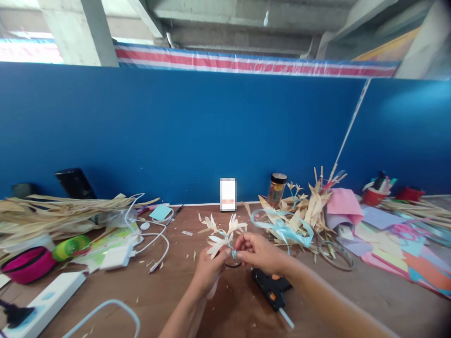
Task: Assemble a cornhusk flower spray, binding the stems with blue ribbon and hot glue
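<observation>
My left hand (210, 271) is closed around the lower part of a pale husk flower spray (230, 227), whose cream petals fan out above the thumb. Light blue ribbon (234, 254) is wrapped at its stem, between my two hands. The fingers of my right hand (259, 253) are bent and pinched together at this ribbon, from the right side. How much of it they grip is partly hidden. Under the right wrist lies a black glue gun (271, 287) with a glue stick poking out of its rear.
Dried husks (313, 211) and a loose blue ribbon loop (282, 225) lie at right, near a jar (277, 188). Coloured paper (398, 249) and pink scissors (410, 231) are further right. On the left are a power strip (52, 300), a white charger (118, 256) with cable, and pink tape (28, 265).
</observation>
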Tool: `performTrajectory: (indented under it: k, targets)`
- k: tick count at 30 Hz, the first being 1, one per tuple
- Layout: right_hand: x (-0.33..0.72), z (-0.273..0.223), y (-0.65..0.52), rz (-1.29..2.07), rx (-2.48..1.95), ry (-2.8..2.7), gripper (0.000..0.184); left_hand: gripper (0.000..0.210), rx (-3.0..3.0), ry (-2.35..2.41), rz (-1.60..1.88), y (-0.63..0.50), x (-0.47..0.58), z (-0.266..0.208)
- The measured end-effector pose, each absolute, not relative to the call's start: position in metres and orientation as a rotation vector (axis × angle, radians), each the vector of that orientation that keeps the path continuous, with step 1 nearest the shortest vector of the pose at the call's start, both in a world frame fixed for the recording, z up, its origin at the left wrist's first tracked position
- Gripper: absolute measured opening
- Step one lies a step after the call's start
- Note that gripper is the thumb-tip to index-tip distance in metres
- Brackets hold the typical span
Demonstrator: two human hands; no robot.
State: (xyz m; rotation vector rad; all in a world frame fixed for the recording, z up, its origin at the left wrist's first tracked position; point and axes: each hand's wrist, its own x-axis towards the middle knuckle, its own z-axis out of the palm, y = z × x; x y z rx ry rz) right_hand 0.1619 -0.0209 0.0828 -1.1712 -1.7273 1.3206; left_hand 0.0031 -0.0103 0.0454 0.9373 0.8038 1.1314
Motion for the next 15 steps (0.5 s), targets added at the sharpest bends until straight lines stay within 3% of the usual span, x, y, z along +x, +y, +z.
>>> performTrajectory:
  k: [10, 15]
  targets:
    - [0.16, 0.084, -0.02, 1.47, -1.155, -1.69, 0.013, 0.032, 0.934, 0.718, 1.135, -0.015, 0.006, 0.045]
    - [0.16, 0.079, -0.024, 1.769, -1.022, -1.473, 0.017, 0.026, 0.947, 0.629, 1.064, -0.022, 0.007, 0.051]
